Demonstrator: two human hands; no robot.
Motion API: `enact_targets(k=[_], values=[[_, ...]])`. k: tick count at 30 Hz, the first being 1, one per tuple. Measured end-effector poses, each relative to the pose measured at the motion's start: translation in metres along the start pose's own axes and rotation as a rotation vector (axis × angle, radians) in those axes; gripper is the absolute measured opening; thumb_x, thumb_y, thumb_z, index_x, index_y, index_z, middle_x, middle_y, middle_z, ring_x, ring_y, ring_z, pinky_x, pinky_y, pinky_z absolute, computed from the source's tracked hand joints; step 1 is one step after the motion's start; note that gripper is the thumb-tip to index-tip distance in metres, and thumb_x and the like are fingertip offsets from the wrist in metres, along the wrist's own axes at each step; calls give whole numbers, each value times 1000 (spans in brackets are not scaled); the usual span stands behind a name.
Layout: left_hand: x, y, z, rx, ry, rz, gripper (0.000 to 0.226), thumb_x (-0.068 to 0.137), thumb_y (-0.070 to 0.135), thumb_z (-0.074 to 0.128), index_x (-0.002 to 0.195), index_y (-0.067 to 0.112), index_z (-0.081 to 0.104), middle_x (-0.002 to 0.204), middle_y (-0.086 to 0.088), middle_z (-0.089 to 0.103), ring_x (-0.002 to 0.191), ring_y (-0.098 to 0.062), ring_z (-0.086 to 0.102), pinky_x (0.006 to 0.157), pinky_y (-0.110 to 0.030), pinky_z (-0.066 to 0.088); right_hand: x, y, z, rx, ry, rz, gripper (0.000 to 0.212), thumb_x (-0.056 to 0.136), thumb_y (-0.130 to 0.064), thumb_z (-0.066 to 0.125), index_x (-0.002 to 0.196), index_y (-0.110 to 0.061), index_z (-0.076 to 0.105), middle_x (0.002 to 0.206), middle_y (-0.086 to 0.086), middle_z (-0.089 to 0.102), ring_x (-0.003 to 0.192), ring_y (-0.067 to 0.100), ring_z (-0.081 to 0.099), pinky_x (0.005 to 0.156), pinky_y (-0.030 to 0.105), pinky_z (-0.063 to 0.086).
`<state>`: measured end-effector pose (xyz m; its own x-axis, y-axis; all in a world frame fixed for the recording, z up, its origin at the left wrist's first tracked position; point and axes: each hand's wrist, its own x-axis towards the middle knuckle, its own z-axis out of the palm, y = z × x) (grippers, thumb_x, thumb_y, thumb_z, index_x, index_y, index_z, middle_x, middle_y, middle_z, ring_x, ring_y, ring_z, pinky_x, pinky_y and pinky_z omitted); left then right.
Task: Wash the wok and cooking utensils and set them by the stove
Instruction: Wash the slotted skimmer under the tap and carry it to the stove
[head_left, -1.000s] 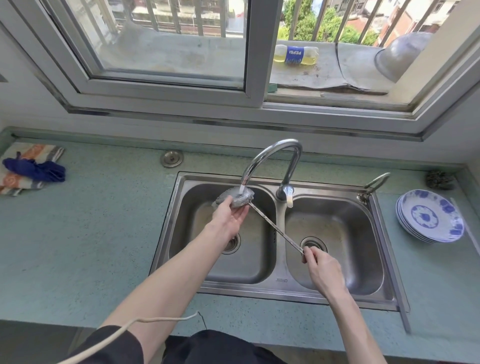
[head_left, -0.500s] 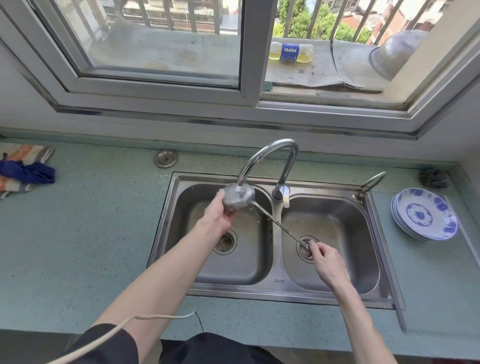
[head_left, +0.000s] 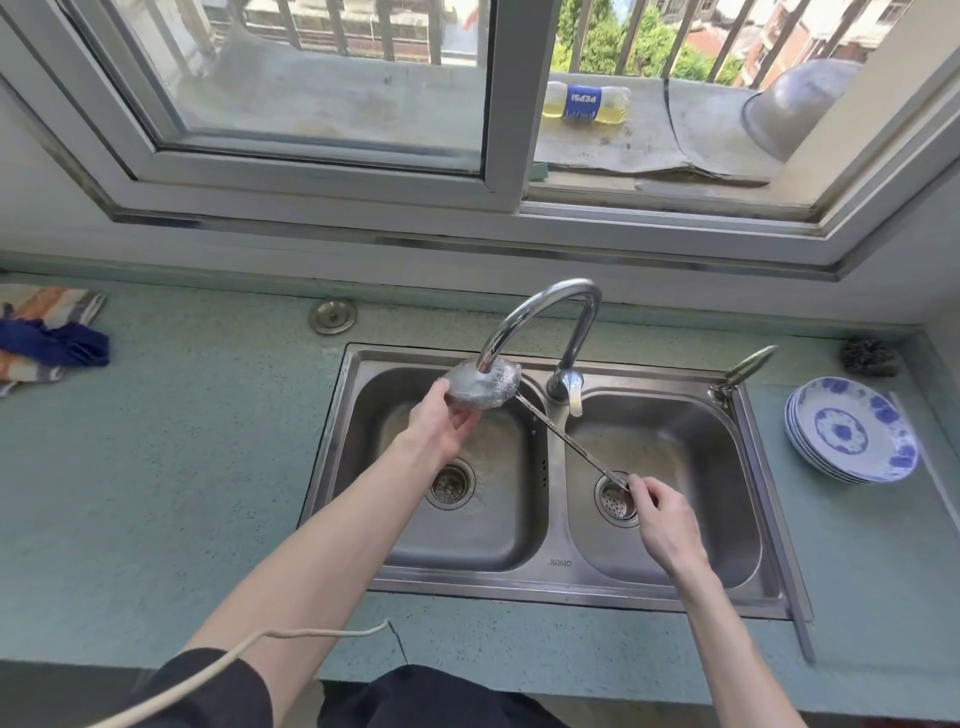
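Note:
A metal ladle (head_left: 566, 441) lies slanted over the double steel sink (head_left: 550, 582). Its bowl (head_left: 483, 384) sits right under the spout of the curved faucet (head_left: 540, 317), above the left basin, with water running onto it. My left hand (head_left: 441, 421) cups the bowl from below, fingers curled round its underside. My right hand (head_left: 665, 525) pinches the end of the long thin handle above the right basin's drain. No wok is in view.
A stack of blue-and-white plates (head_left: 852, 431) sits on the counter right of the sink, with a steel scourer (head_left: 870, 357) behind it. Cloths (head_left: 49, 338) lie at the far left. A metal cap (head_left: 332, 316) is set in the counter behind the sink.
The ladle bowl has moved up closer under the spout and my left hand has shifted from over the bowl to under it. My right hand stays at the handle's end.

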<state>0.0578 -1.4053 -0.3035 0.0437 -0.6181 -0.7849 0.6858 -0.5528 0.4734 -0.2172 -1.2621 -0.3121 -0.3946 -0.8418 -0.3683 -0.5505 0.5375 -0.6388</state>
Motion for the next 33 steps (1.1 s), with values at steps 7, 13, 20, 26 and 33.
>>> enact_targets(k=[7, 13, 20, 26, 33], values=[[5, 17, -17, -84, 88, 1, 22, 103, 25, 55, 117, 10, 60, 86, -10, 67, 70, -20, 64, 42, -28, 56, 2, -21, 15, 21, 25, -94, 35, 106, -34, 51, 83, -13, 67, 85, 5, 68, 82, 28, 59, 75, 41, 40], [3, 24, -24, -167, 4, 25, 35, 103, 21, 55, 131, -1, 54, 107, -24, 69, 90, -31, 71, 66, -37, 64, 9, -48, 35, 9, 45, -161, 32, 107, -30, 51, 93, -9, 72, 94, 6, 69, 88, 27, 59, 76, 34, 36], [3, 21, -16, -91, -114, 35, 14, 106, 20, 48, 99, 10, 54, 108, -15, 73, 108, -30, 69, 97, -39, 55, 10, -78, 58, 3, 25, -223, 39, 109, -22, 46, 78, -2, 60, 79, 15, 64, 76, 33, 53, 69, 37, 29], [2, 5, -4, 82, -165, 107, 13, 104, 16, 53, 97, 10, 63, 91, -5, 72, 78, -18, 68, 95, -38, 53, 13, -107, 76, 20, 25, -271, 37, 109, -22, 45, 77, -7, 56, 80, 12, 62, 77, 30, 52, 69, 34, 26], [7, -1, 0, 55, -158, 252, 11, 100, 0, 56, 110, 1, 59, 101, -20, 72, 82, -27, 74, 81, -40, 63, 18, -128, 87, 18, -16, -330, 35, 108, -20, 47, 87, 2, 63, 93, 19, 66, 91, 35, 59, 80, 38, 34]])
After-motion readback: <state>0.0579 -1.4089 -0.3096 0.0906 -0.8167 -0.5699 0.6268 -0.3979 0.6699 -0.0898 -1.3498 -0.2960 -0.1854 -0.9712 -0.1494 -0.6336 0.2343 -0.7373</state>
